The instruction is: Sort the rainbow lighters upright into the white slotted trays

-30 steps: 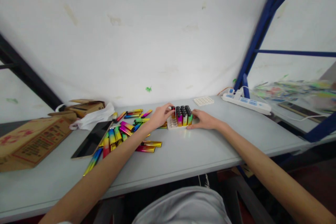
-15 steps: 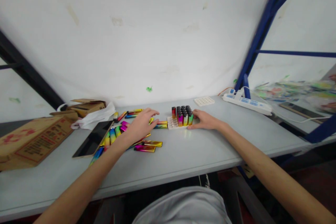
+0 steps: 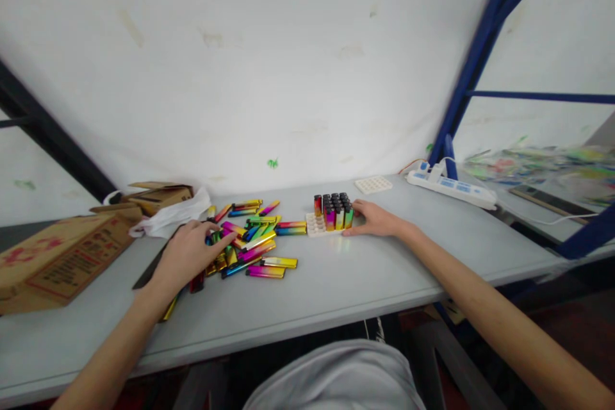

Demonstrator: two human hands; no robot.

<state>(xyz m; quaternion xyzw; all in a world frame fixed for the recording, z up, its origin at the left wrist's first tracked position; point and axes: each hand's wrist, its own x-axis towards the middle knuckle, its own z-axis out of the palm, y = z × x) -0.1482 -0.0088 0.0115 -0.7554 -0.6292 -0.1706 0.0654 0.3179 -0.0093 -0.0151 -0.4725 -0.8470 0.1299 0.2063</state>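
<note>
A pile of shiny multicoloured lighters (image 3: 257, 243) lies on the left half of the table. Over its left side is my left hand (image 3: 189, 253), thumb apart from the fingers, with no lighter visible in its grasp; it hides part of the pile. To the right, a white holed tray (image 3: 316, 225) carries several black-topped lighters (image 3: 339, 210) standing upright in rows, with vacant holes on the left. My right hand (image 3: 375, 219) grips the tray's right side, index finger behind and thumb at the front corner, against the end lighters.
A second white holed tray (image 3: 373, 185) lies near the wall. At left are a cardboard box (image 3: 72, 262), a white plastic bag (image 3: 173, 214) and a dark tablet (image 3: 148, 269), partly hidden by my arm. A power strip (image 3: 451, 189) sits at right beside a blue frame post (image 3: 473, 64).
My left hand has moved left from beside the tray to the left side of the lighter pile, uncovering the pile's middle. My right hand has stayed at the tray.
</note>
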